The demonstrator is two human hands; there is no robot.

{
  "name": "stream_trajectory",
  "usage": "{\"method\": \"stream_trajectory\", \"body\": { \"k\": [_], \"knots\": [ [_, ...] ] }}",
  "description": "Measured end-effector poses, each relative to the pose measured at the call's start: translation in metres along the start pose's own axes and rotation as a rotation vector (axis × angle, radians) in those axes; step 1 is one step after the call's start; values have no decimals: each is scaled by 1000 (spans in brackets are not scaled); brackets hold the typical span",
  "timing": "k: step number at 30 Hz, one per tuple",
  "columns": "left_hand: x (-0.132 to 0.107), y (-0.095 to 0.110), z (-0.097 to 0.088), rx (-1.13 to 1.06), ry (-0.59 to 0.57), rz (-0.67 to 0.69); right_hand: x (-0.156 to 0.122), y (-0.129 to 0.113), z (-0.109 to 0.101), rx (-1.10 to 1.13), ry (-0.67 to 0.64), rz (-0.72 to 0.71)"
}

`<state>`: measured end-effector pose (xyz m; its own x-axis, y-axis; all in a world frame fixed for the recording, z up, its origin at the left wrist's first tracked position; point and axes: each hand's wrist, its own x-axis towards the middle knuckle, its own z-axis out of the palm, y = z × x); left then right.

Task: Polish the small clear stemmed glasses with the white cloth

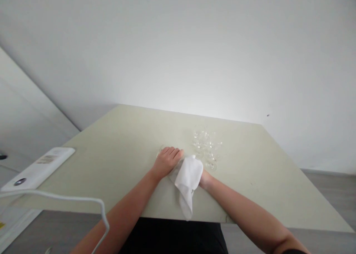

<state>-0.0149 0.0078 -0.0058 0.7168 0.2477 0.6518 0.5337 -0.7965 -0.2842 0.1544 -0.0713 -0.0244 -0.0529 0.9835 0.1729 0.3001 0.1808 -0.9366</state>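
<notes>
My left hand (168,158) is closed around a clear glass (172,174), parts of which show on both sides of the fingers. Draped over my right hand (205,179) is a white cloth (190,175), one corner of it hanging toward the table's front edge. The cloth hides the fingers of that hand and meets the glass beside my left hand. Just beyond my right hand stand several clear stemmed glasses (207,144) grouped close together; their outlines are faint.
The pale table (125,135) reaches back to a white wall (178,53). At its left edge lies a white flat device (41,166) with a label. A white cable (63,197) crosses the lower left, in front of my left forearm.
</notes>
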Motion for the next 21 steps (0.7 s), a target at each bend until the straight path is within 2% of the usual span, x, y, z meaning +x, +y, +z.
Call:
{"method": "stream_trajectory", "body": {
  "k": [3, 8, 13, 18, 21],
  "knots": [
    [-4, -4, 5, -12, -11, 1, -2, -1, 0, -71, -47, -51],
    [-9, -7, 13, -70, -126, -4, -4, 0, -2, -277, 21, -84],
    [-4, -2, 5, -120, -114, -6, 0, -6, -7, -106, -44, -65],
    [-2, -1, 2, -23, -57, -4, 3, -3, -9, -69, -40, 26],
    [-4, -1, 6, -56, -100, -25, 3, 2, -6, -26, -64, 41]
  ]
}}
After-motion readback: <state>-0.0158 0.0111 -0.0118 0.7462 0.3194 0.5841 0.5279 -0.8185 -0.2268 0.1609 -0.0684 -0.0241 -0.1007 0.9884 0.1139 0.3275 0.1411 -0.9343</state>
